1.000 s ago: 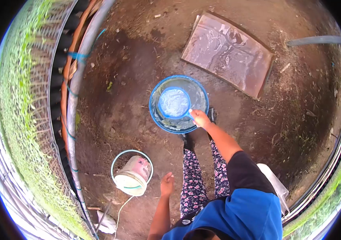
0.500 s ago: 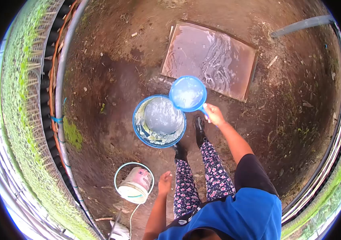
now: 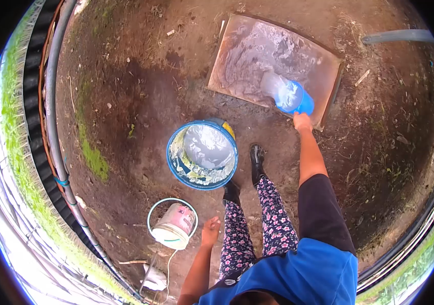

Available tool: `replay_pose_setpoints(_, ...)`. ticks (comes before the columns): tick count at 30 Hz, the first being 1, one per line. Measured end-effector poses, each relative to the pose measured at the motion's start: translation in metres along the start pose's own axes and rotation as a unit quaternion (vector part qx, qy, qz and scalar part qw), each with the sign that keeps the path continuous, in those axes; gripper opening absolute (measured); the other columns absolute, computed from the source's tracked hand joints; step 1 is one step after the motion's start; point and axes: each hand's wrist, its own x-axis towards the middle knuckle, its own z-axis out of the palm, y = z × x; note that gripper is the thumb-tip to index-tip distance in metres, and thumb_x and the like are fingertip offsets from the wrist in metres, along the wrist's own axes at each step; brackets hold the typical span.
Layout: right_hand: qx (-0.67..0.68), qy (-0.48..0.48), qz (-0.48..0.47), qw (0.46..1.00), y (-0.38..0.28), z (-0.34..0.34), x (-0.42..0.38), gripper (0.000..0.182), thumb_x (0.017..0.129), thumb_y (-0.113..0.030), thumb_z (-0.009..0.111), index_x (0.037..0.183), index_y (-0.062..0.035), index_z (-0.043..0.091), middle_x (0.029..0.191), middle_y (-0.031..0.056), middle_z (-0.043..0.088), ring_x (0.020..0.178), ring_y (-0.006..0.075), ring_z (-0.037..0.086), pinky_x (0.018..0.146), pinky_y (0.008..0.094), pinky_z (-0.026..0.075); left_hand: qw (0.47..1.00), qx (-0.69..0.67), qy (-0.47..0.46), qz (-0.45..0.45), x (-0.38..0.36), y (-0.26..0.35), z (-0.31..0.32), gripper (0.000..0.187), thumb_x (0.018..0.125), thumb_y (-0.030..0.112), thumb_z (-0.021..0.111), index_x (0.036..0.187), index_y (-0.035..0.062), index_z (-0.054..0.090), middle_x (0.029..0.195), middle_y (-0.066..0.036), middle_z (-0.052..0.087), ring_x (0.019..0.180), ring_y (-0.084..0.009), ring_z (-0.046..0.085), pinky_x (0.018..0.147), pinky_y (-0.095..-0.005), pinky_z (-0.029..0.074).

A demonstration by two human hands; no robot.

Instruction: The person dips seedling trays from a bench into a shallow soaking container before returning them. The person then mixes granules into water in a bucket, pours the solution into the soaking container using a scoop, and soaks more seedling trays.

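**A tilted scoop spills cloudy liquid onto a wet tray**

Through the head camera I look straight down on a person in a blue top and floral trousers. The right hand [image 3: 302, 122] reaches forward, its fingers closed round the handle end of a blue scoop [image 3: 304, 101]. The scoop is tipped over the near part of a brown tray [image 3: 330, 91], and pale liquid [image 3: 274, 84] runs from its mouth. I cannot tell whether scoop and tray touch.

The scoop looks to me like thin, stiff plastic: light when drained, front-heavy when full, and probably slick when wet. I judge the handle the best place to hold it, gripped firmly so that it does not roll.

The left hand [image 3: 210, 231] hangs low, fingers loosely open with nothing visible in them, near a pinkish-white bucket [image 3: 180, 217]. I cannot tell whether that bucket is upright. In front of the boots [image 3: 257, 160] is a blue tub [image 3: 180, 165] of greyish liquid, its inner wall blotched.

Everything is on bare brown soil [image 3: 140, 112], darker in patches, with a mossy strip at left. A grey rail [image 3: 51, 86] borders that side, greenery beyond it; a grey pipe [image 3: 400, 35] juts in at upper right.
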Motion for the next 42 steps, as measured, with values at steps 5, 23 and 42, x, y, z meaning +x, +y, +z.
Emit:
replay_pose_setpoints(5,0.016,0.029,0.074,0.997,0.005,0.006,0.001,0.05,0.077,-0.034,0.04,0.107,0.0059,0.044,0.108,0.0221,0.052,0.1,0.0326,0.052,0.085,0.039,0.04,1.0,-0.01,0.013,0.001,-0.002,0.021,0.0,0.034,0.078,0.024,0.057,0.105,0.0029,0.054,0.102,-0.012,0.056,0.088,-0.0191,0.055,0.078,-0.0283,0.043)
replay_pose_setpoints(23,0.254,0.251,0.082,0.93,-0.017,0.021,-0.089,0.035,0.078,-0.012,0.05,0.11,-0.0077,0.039,0.106,0.0205,0.04,0.095,0.0356,0.048,0.077,0.0451,0.041,0.992,-0.104,0.056,0.035,-0.037,0.02,-0.004,0.031,0.077,0.023,0.057,0.103,0.006,0.056,0.102,-0.01,0.057,0.088,-0.0186,0.056,0.078,-0.0291,0.044)
replay_pose_setpoints(42,0.332,-0.383,-0.211,0.836,-0.019,0.134,-0.367,0.035,0.071,-0.015,0.057,0.103,-0.0023,0.049,0.098,0.0143,0.056,0.079,0.029,0.057,0.065,0.0423,0.047,0.897,-0.319,0.305,0.008,-0.251,-0.25,-0.004,0.031,0.076,0.023,0.057,0.101,0.0041,0.056,0.098,-0.012,0.056,0.088,-0.0214,0.055,0.079,-0.0307,0.043)
